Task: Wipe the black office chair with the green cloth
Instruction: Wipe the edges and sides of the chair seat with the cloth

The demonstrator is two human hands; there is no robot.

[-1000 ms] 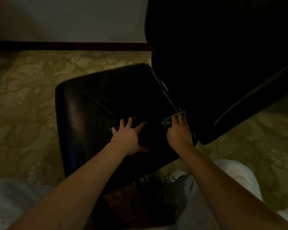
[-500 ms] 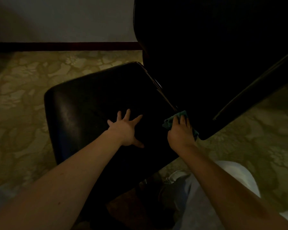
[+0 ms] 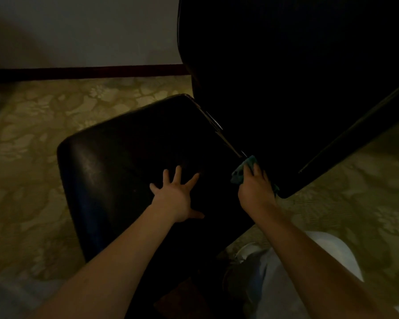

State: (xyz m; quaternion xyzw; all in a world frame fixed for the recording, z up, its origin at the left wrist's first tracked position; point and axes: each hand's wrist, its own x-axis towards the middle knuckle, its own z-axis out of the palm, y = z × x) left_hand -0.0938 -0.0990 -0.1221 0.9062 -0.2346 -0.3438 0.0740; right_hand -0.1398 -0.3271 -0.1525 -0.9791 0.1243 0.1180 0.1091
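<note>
The black office chair (image 3: 115, 162) fills the middle of the dim view, its leather seat toward me and its tall backrest (image 3: 286, 88) rising at the upper right. My left hand (image 3: 175, 194) lies flat on the seat with fingers spread. My right hand (image 3: 255, 187) presses the green cloth (image 3: 240, 172) against the lower edge of the backrest, where seat and back meet. Most of the cloth is hidden under my fingers; a crumpled bit sticks out at the hand's upper left.
A patterned yellowish carpet (image 3: 28, 157) surrounds the chair. A pale wall with a dark baseboard (image 3: 83, 71) runs along the back. My light trouser leg (image 3: 313, 249) and a shoe (image 3: 247, 252) are at the lower right beside the seat.
My right hand with the cloth has slid slightly up along the seam. My left hand stays flat on the seat. The view has shifted a little.
</note>
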